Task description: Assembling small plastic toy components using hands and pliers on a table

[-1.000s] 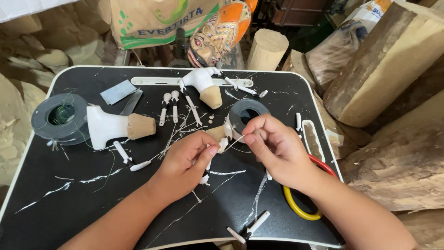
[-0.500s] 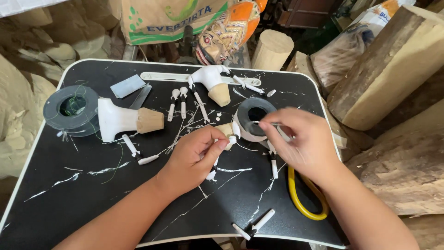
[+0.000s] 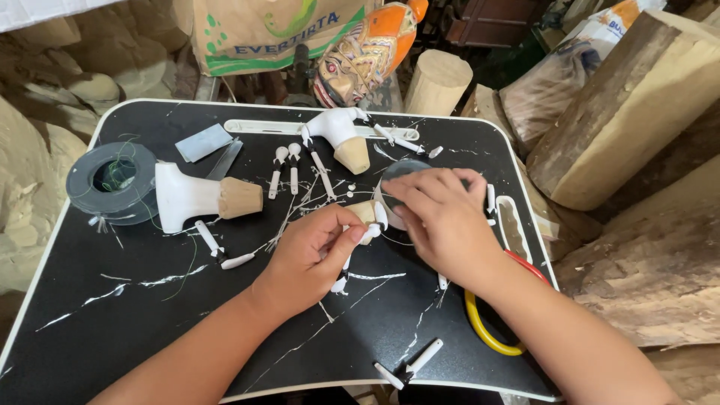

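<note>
My left hand [image 3: 311, 255] pinches a small tan and white wooden piece [image 3: 365, 214] between thumb and fingers, above the black tray table [image 3: 112, 315]. A thin white stick hangs from the piece toward the table. My right hand [image 3: 442, 217] lies palm down just right of it, fingers curled over a small grey tape roll [image 3: 397, 171], most of which it hides. The two hands almost touch at the wooden piece.
A large grey tape roll [image 3: 112, 180], two white and tan carved pieces [image 3: 195, 199] [image 3: 341, 139], several white sticks, a blade [image 3: 225, 157] and a yellow and red ring [image 3: 487, 330] lie on the table. A painted mask [image 3: 367, 52] and wood logs [image 3: 637, 112] stand behind and right.
My right hand has moved from beside the small wooden piece onto the small tape roll and now covers it. My left hand still pinches the wooden piece. The camera has shifted slightly.
</note>
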